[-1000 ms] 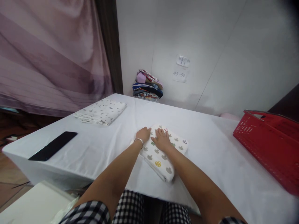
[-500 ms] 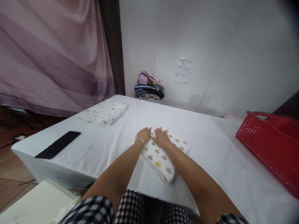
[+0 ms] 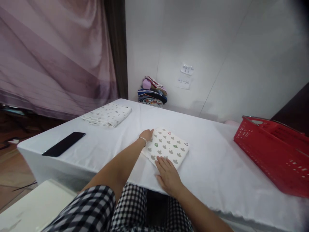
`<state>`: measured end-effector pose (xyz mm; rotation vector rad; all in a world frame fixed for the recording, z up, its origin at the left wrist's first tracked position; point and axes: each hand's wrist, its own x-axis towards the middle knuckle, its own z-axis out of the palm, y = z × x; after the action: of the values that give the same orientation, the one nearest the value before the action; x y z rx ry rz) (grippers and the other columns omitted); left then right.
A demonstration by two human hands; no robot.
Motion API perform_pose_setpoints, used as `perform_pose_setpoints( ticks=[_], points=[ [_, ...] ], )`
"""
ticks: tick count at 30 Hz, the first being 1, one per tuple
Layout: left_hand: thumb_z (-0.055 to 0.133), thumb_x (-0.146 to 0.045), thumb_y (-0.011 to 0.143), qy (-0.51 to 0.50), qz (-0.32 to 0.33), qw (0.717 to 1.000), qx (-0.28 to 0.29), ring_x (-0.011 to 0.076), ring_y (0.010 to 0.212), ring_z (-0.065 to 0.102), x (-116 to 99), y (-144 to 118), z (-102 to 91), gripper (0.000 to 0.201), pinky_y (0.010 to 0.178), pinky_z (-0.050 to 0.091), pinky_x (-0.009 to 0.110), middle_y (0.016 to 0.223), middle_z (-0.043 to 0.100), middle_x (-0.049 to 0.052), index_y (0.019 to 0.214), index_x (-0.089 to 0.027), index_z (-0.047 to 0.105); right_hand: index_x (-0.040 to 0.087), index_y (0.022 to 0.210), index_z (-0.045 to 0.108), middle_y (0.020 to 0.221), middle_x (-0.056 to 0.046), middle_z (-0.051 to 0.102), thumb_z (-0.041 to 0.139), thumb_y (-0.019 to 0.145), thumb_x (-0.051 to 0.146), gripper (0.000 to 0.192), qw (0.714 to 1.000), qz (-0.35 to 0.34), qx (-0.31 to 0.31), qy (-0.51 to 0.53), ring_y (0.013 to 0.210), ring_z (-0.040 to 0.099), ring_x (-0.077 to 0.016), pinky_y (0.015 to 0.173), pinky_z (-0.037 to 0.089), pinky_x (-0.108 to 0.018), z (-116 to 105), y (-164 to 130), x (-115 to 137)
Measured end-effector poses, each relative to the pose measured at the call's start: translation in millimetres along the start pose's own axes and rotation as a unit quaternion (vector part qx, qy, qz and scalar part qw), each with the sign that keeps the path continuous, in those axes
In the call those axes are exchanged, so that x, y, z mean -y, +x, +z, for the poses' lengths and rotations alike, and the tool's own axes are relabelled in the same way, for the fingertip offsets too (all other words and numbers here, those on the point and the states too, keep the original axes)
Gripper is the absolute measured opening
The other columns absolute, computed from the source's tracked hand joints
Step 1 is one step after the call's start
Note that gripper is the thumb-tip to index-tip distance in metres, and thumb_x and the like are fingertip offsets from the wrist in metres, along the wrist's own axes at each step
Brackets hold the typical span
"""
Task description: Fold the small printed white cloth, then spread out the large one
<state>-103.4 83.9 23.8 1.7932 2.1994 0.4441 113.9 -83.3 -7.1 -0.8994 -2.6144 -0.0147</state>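
My left hand (image 3: 146,134) lies flat and unclenched on the far left corner of the folded patterned cloth (image 3: 166,146), which sits mid-table on the white tablecloth (image 3: 212,164). My right hand (image 3: 167,172) rests palm down, fingers spread, at the near edge; whether the fingertips touch the fabric or just the tablecloth beside it is hard to tell from this angle. Neither hand grips anything. Step in hand looks like flattening the finished fold. Next move would call for even pressure without skewing the corners. Red basket (image 3: 272,151) to the right, black phone (image 3: 63,143) and another folded cloth (image 3: 107,114) to the left.
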Motion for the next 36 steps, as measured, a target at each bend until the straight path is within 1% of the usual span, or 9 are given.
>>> perform_pose_setpoints(
  ticks=[4, 9, 14, 18, 23, 25, 27, 31, 36],
  points=[
    [0.029, -0.047, 0.093, 0.012, -0.020, 1.000, -0.001, 0.0236, 0.100, 0.063, 15.5, -30.8, -10.1, 0.046, 0.081, 0.044, 0.031, 0.105, 0.068, 0.013, 0.097, -0.016, 0.063, 0.014, 0.137, 0.045, 0.145, -0.010, 0.041, 0.049, 0.088, 0.021, 0.050, 0.999, 0.006, -0.030, -0.027, 0.131, 0.040, -0.0270, 0.108, 0.033, -0.044, 8.7, 3.5, -2.2],
    [0.034, -0.048, 0.091, 0.016, -0.044, 0.999, -0.024, 0.0248, 0.104, 0.060, 29.2, -61.2, -6.3, 0.043, 0.084, 0.044, 0.033, 0.113, 0.064, 0.013, 0.107, -0.018, 0.060, 0.018, 0.131, 0.052, 0.140, -0.008, 0.048, 0.047, 0.084, 0.009, 0.048, 0.996, -0.003, -0.064, -0.062, 0.126, 0.046, -0.0236, 0.105, 0.037, -0.041, 21.6, 5.1, -6.6],
    [0.030, -0.044, 0.093, -0.009, -0.053, 0.999, -0.009, 0.0236, 0.100, 0.061, 33.1, -48.5, -6.3, 0.042, 0.082, 0.045, 0.033, 0.106, 0.067, 0.011, 0.095, -0.020, 0.064, 0.015, 0.124, 0.058, 0.135, -0.010, 0.053, 0.046, 0.080, 0.004, 0.047, 0.993, -0.020, -0.096, -0.070, 0.123, 0.049, -0.0236, 0.102, 0.041, -0.040, 28.2, 3.7, -10.1],
    [0.033, -0.044, 0.092, -0.029, -0.052, 0.998, -0.011, 0.0231, 0.098, 0.062, 36.8, -44.6, -6.6, 0.040, 0.081, 0.045, 0.033, 0.105, 0.067, 0.009, 0.094, -0.021, 0.065, 0.014, 0.122, 0.059, 0.133, -0.010, 0.055, 0.045, 0.080, 0.003, 0.045, 0.991, -0.033, -0.117, -0.055, 0.124, 0.048, -0.0240, 0.101, 0.042, -0.039, 24.4, -5.7, -10.4],
    [0.040, -0.047, 0.090, -0.049, -0.047, 0.995, -0.073, 0.0210, 0.109, 0.056, 39.2, -64.4, -4.7, 0.040, 0.089, 0.043, 0.030, 0.119, 0.061, 0.009, 0.114, -0.020, 0.057, 0.015, 0.128, 0.055, 0.133, -0.011, 0.054, 0.044, 0.082, 0.006, 0.048, 0.991, -0.040, -0.130, -0.016, 0.127, 0.045, -0.0216, 0.103, 0.040, -0.039, 16.0, -17.4, -10.1],
    [0.045, -0.045, 0.089, -0.045, -0.023, 0.992, -0.112, 0.0207, 0.113, 0.052, 38.7, -71.8, -4.6, 0.040, 0.094, 0.040, 0.029, 0.121, 0.058, 0.009, 0.116, -0.018, 0.056, 0.017, 0.131, 0.051, 0.136, -0.010, 0.052, 0.042, 0.083, 0.007, 0.050, 0.993, -0.021, -0.119, -0.014, 0.129, 0.042, -0.0216, 0.106, 0.035, -0.042, 13.8, -19.2, -8.4],
    [0.049, -0.044, 0.087, -0.033, 0.001, 0.991, -0.127, 0.0210, 0.111, 0.052, 37.3, -74.8, -5.3, 0.036, 0.094, 0.039, 0.029, 0.116, 0.059, 0.009, 0.109, -0.018, 0.060, 0.018, 0.135, 0.047, 0.139, -0.009, 0.049, 0.041, 0.084, 0.007, 0.052, 0.993, 0.011, -0.114, -0.023, 0.133, 0.037, -0.0231, 0.109, 0.028, -0.046, 12.9, -19.9, -6.4],
    [0.052, -0.047, 0.084, -0.006, -0.005, 0.996, -0.087, 0.0230, 0.106, 0.054, 32.9, -69.1, -7.6, 0.034, 0.088, 0.042, 0.031, 0.109, 0.061, 0.009, 0.101, -0.019, 0.063, 0.019, 0.138, 0.044, 0.141, -0.010, 0.046, 0.044, 0.084, 0.014, 0.054, 0.990, 0.067, -0.116, -0.042, 0.134, 0.035, -0.0266, 0.111, 0.022, -0.051, 14.5, -20.7, -4.8],
    [0.055, -0.046, 0.082, 0.018, -0.006, 0.996, -0.084, 0.0255, 0.106, 0.054, 27.9, -58.9, -8.5, 0.034, 0.089, 0.041, 0.035, 0.110, 0.061, 0.010, 0.101, -0.019, 0.063, 0.018, 0.135, 0.046, 0.139, -0.009, 0.049, 0.044, 0.085, 0.015, 0.050, 0.990, 0.074, -0.112, -0.033, 0.131, 0.038, -0.0254, 0.111, 0.020, -0.048, 15.2, -21.0, -4.6]
  ],
)
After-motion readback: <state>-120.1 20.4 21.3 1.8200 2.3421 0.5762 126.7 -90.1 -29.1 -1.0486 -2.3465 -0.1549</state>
